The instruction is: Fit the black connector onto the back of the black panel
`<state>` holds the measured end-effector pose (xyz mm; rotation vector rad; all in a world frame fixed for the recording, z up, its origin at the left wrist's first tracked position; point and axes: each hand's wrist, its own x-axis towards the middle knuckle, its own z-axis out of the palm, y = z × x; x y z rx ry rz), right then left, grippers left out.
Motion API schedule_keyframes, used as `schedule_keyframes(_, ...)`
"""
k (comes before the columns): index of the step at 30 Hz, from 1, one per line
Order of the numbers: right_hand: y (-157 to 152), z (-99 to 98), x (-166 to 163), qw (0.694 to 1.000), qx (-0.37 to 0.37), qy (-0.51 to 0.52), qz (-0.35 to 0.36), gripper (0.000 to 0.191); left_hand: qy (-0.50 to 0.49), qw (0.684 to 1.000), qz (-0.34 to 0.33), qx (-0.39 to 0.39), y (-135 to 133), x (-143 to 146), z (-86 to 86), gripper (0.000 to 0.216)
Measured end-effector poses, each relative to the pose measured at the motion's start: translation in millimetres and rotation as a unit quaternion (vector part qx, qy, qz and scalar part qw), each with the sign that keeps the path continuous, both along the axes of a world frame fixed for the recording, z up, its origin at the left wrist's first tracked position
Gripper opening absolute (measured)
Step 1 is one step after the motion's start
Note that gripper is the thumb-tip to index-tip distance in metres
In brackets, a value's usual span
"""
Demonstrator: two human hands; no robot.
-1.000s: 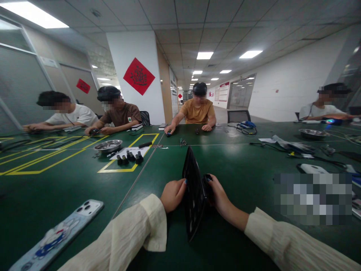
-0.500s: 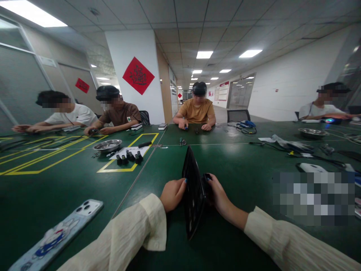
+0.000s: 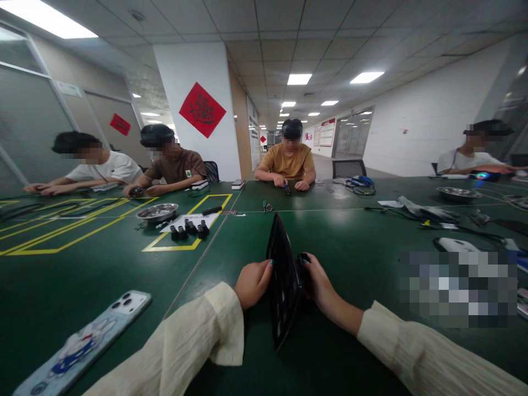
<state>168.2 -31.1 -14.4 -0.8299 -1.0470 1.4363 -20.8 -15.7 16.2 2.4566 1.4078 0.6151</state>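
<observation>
A flat black tray (image 3: 282, 275) with several recesses stands on edge on the green table (image 3: 124, 275), seen almost end-on. My left hand (image 3: 252, 284) grips its left side with curled fingers. My right hand (image 3: 319, 285) is closed against its right side and pinches a small black part (image 3: 304, 259) at the tray's edge. Both arms wear cream sleeves.
A phone in a blue and white case (image 3: 84, 344) lies at the near left. Farther off a metal bowl (image 3: 157, 212) and several small black parts (image 3: 190, 229) sit in a yellow-taped box. Several people work at the table's far side; cables and another bowl (image 3: 456, 193) lie to the right.
My hands and the tray have hardly moved. The person in the orange shirt opposite has drawn a hand back toward the body.
</observation>
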Motion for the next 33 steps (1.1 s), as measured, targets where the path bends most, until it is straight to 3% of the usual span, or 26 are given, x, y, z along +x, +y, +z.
schedule_keyframes(8, 0, 1.7, -1, 1.000, -0.005, -0.007, -0.012, 0.035, 0.017, 1.000, -0.013, 0.014, 1, -1, -1.2, 0.041)
schedule_keyframes(14, 2, -1.3, -1, 1.000, -0.008, 0.000, -0.013, 0.035, -0.007, 1.000, -0.005, 0.003, 1, -1, -1.3, 0.049)
schedule_keyframes(24, 5, -7.9, 1, 1.000, -0.009, 0.014, 0.004, 0.036, 0.021, 1.000, -0.014, 0.018, 3, -3, -3.8, 0.036)
schedule_keyframes(33, 3, -5.6, 1, 1.000, -0.005, 0.004, 0.005, 0.034, 0.001, 1.000, -0.005, 0.013, 2, 0, -4.1, 0.045)
